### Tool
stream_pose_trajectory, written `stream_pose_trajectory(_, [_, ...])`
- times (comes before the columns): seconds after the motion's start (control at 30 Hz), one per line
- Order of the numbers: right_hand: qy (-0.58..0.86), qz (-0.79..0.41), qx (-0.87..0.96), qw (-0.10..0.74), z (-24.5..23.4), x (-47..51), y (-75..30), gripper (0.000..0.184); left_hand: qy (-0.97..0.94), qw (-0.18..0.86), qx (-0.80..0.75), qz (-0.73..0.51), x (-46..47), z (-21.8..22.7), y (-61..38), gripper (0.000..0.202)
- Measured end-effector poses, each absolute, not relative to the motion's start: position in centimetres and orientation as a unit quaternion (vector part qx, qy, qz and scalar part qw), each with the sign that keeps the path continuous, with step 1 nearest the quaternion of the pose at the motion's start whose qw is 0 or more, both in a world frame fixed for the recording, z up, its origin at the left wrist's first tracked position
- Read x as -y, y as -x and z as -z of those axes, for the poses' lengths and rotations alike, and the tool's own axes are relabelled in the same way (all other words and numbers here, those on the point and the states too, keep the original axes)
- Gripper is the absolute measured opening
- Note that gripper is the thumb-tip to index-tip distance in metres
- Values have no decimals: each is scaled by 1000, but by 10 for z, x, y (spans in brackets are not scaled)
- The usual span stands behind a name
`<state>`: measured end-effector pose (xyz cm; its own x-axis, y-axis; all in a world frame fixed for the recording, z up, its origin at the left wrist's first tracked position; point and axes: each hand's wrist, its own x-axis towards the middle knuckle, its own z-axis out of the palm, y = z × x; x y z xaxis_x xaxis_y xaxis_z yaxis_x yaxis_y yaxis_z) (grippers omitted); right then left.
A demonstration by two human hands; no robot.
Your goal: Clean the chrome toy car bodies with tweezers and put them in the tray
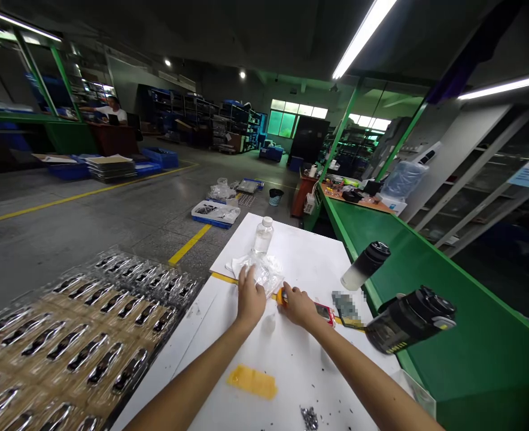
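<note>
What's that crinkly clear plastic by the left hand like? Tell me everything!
The clear plastic looks thin, shiny and crumpled, with whitish parts. It lies in a loose heap on the white table, on the near side of the capped bottle. The left hand seems to touch it with its fingers. Whether anything is inside, I can't tell.

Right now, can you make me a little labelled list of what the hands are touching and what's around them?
Left hand: on crumpled clear plastic
Right hand: touching a small orange object, partly hidden
Behind the plastic: clear bottle with white cap
Table: white flat top, yellow rectangular patch
Table's right side: black-and-white bottle, dark see-through bottle
Table's left: clear plastic trays with black parts
</note>
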<state>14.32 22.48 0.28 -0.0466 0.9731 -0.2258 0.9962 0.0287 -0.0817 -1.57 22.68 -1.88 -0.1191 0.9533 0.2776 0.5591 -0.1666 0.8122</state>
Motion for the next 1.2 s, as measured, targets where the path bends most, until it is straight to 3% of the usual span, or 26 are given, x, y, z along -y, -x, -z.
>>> stream_pose_trajectory(0.3, [-684, 36, -723, -90, -55, -247, -111, 43, -764, 111, -567, -287, -223, 46, 47, 35])
stream_pose_trajectory(0.6, [-649, 126, -747, -73, -75, -241, -83, 34, -685, 92, -632, -350, -227, 46, 52, 33])
stream_pose_trajectory(0.77, [-643, 74, -752, -127, -154, -203, -105, 32, -633, 111, -646, -413, -230, 48, 48, 33])
stream_pose_trajectory(0.9, [-626, 1, -750, -213, -213, -86, -127, 19, -601, 105, -635, -474, -226, 34, 48, 33])
stream_pose_trajectory(0.97, [-593, -28, -732, -335, -202, -9, -139, 14, -596, 96, -620, -501, -220, 20, 48, 33])
stream_pose_trajectory(1.03, [-566, -17, -720, -400, -159, 57, -151, 12, -606, 87, -593, -523, -203, 4, 49, 34])
stream_pose_trajectory(1.2, [-652, -40, -666, -360, -14, 129, -174, 27, -747, 114, -430, -494, -89, -28, 55, 30])
